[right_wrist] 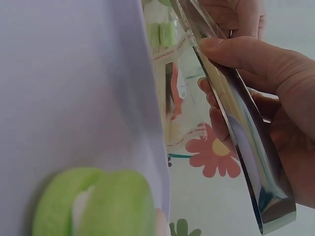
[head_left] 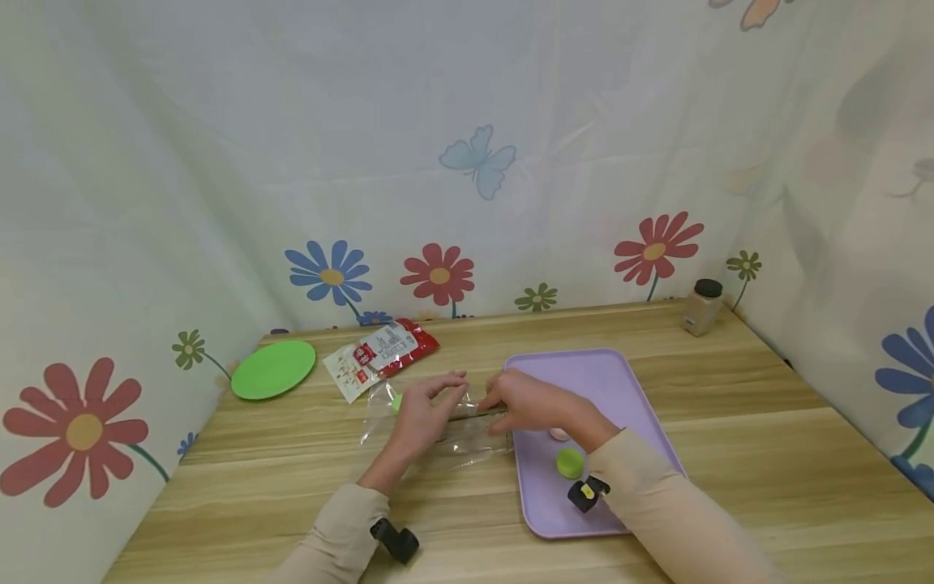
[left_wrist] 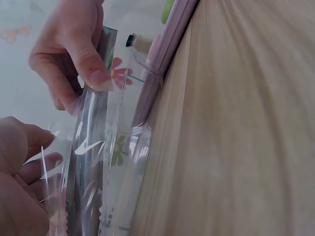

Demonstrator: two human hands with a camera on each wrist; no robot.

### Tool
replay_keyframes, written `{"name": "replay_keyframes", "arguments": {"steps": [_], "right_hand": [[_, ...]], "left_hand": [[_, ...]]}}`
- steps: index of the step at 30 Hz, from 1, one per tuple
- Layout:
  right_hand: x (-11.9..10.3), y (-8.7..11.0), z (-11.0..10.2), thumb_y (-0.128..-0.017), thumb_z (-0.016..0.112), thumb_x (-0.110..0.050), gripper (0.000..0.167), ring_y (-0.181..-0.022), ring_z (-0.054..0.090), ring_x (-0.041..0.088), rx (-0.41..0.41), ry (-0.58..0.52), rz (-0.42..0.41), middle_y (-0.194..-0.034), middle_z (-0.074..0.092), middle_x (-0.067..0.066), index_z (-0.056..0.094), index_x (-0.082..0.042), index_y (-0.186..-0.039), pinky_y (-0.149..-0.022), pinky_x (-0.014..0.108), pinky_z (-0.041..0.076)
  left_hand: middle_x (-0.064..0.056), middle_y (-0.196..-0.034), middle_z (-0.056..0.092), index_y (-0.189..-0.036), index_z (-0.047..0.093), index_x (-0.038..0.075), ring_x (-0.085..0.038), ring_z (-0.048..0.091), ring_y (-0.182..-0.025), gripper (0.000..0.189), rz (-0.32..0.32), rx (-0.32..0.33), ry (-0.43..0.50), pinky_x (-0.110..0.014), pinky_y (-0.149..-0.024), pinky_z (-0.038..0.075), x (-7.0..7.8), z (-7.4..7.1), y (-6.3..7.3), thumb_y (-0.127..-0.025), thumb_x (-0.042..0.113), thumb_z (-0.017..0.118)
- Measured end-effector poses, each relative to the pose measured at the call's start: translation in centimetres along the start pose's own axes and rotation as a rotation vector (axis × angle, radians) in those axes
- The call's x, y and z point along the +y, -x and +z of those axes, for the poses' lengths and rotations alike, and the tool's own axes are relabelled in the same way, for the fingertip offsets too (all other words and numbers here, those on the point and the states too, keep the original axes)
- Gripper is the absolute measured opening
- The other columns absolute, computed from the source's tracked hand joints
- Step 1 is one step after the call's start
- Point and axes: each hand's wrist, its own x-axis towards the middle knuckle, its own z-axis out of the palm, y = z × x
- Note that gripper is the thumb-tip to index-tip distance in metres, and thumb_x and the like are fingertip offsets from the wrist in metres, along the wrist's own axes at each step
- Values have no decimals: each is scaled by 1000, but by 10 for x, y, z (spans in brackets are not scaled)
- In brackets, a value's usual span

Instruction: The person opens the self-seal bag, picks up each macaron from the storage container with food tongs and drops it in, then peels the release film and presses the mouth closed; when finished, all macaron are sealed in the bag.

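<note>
My right hand (head_left: 536,401) grips shiny metal tongs (right_wrist: 248,132), thumb on one side and fingers on the other. The bent end of the tongs points down in the right wrist view. A clear plastic bag (head_left: 467,446) lies around and below the other end; how far in the tongs reach is hard to tell. My left hand (head_left: 426,414) pinches the edge of this bag, its fingers partly behind the film. Green macarons (right_wrist: 161,33) show at the bag's far side. Another green macaron (head_left: 570,463) and a pale pink one (head_left: 559,435) sit on the purple tray (head_left: 584,377).
Behind my left hand lies a red and white food packet (head_left: 387,353). A green plate (head_left: 273,369) is at the table's left edge. At the back right stands a jar with a black lid (head_left: 703,307). A flowered curtain (head_left: 365,162) borders the wooden table (head_left: 277,495).
</note>
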Motion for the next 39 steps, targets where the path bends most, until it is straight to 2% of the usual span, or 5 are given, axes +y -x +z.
{"name": "replay_keyframes", "arguments": {"steps": [5,19,31,35,39], "right_hand": [[-3,-1,0,-84,80,-15,31,-69,45,4,-10,2,-13,-83,62,0,75,-3,-113,-60,19,41],[-2,0,1,-82,82,-14,33,-78,60,17,-15,-24,22,-92,68,6,75,-1,-112,-67,20,47],[-5,-5,6,-87,78,-13,31,-81,62,23,-3,-55,9,-96,67,9,74,1,-115,-67,21,48],[-7,-3,2,-87,77,-13,33,-82,62,25,-12,-76,26,-97,68,11,73,1,-117,-66,21,47],[-2,10,-9,-85,80,-14,32,-79,59,17,-29,-91,24,-94,67,6,74,-1,-114,-66,22,48]], "left_hand": [[-7,-130,67,-109,76,7,-22,56,-129,19,-18,-13,17,-44,-110,41,2,-4,0,-97,20,69],[0,-125,69,-105,77,11,-22,57,-126,18,-44,-17,82,-48,-111,40,6,-25,-9,-96,25,69],[-13,-124,68,-103,75,0,-28,59,-124,15,9,-51,178,-46,-110,41,3,-19,-8,-95,12,70],[-20,-127,65,-104,73,-5,-32,57,-125,17,-7,-70,176,-49,-112,38,12,-20,-5,-97,8,67],[-15,-128,66,-104,74,0,-30,58,-126,15,-31,-68,144,-47,-112,38,11,-20,-5,-96,12,68]]}}
